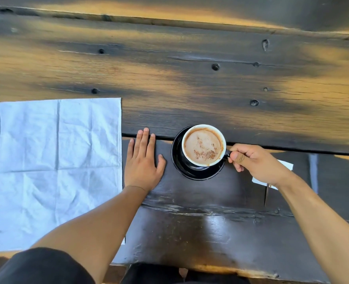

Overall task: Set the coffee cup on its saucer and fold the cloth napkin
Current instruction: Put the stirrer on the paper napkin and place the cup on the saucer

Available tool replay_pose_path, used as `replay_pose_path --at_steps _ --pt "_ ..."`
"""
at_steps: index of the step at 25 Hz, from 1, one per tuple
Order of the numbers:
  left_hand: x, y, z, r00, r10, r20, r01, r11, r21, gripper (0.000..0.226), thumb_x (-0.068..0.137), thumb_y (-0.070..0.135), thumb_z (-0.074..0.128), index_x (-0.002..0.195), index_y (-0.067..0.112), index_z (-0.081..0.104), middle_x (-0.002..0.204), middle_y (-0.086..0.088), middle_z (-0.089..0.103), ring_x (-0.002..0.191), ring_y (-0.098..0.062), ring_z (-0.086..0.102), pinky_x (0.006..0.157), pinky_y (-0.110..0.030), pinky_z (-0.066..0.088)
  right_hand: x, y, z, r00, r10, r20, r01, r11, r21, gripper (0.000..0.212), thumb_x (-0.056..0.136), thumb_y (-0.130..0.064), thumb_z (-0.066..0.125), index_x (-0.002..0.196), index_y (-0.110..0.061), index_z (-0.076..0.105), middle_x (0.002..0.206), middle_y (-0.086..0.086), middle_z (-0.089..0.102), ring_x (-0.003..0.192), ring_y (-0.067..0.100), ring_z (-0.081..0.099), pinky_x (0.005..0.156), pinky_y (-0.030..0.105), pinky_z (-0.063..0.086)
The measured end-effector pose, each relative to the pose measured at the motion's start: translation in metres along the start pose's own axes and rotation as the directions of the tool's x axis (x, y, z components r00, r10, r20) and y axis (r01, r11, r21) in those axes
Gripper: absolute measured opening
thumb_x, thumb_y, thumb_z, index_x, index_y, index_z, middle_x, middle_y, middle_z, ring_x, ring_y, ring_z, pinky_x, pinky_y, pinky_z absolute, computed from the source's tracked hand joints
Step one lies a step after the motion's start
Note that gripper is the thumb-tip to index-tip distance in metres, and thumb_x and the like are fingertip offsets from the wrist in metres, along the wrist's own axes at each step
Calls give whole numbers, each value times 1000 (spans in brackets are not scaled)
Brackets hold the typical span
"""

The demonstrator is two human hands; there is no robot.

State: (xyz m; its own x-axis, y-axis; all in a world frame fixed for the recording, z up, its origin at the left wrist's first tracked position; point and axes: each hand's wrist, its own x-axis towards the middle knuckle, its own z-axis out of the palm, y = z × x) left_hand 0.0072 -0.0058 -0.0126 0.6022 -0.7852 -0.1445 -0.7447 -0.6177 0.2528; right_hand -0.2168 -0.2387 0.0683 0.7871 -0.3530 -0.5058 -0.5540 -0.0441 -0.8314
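Before you the dark, weathered wooden plank table (190,83) carries, at near left, the pale blue creased cloth napkin (54,171), spread flat and unfolded, its near edge cut off by your arm. Right of it the black round saucer (176,158) holds the white-lined coffee cup (203,145), full of foamy coffee. Your right hand (253,162) pinches the handle; let go gently, keeping it level. Your left hand (144,160) lies flat, fingers spread, between napkin and saucer. White paper (286,166) hides beneath your right wrist.

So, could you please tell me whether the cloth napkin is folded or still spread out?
Spread out. The napkin lies flat in one open layer showing only creases; neither hand touches it.
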Motion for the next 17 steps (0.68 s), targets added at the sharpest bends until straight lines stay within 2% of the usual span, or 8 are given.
replay_pose_path --at_steps 4,9,17 --pt "0 0 1 1000 2 -10 -2 1000 3 67 96 37 40 156 8 31 167 -10 21 157 -24 13 126 -48 13 3 8 7 999 -32 -2 32 999 -12 35 92 -65 50 77 -36 63 63 -3 58 61 8 52 63 20 45" --pt "0 -1 1 1000 6 -8 -6 1000 10 67 96 37 39 156 8 30 167 -10 20 157 -24 12 127 -48 12 7 9 10 999 -29 14 29 999 -32 25 97 -41 50 77 -33 64 62 -2 57 61 10 51 64 22 44" --pt "0 -1 1 1000 6 -5 -6 1000 21 68 97 38 37 157 8 29 168 -10 19 157 -25 11 126 -49 13 8 9 3 999 -2 36 4 999 -45 28 96 -40 51 85 -19 67 64 0 55 62 10 48 62 21 41"
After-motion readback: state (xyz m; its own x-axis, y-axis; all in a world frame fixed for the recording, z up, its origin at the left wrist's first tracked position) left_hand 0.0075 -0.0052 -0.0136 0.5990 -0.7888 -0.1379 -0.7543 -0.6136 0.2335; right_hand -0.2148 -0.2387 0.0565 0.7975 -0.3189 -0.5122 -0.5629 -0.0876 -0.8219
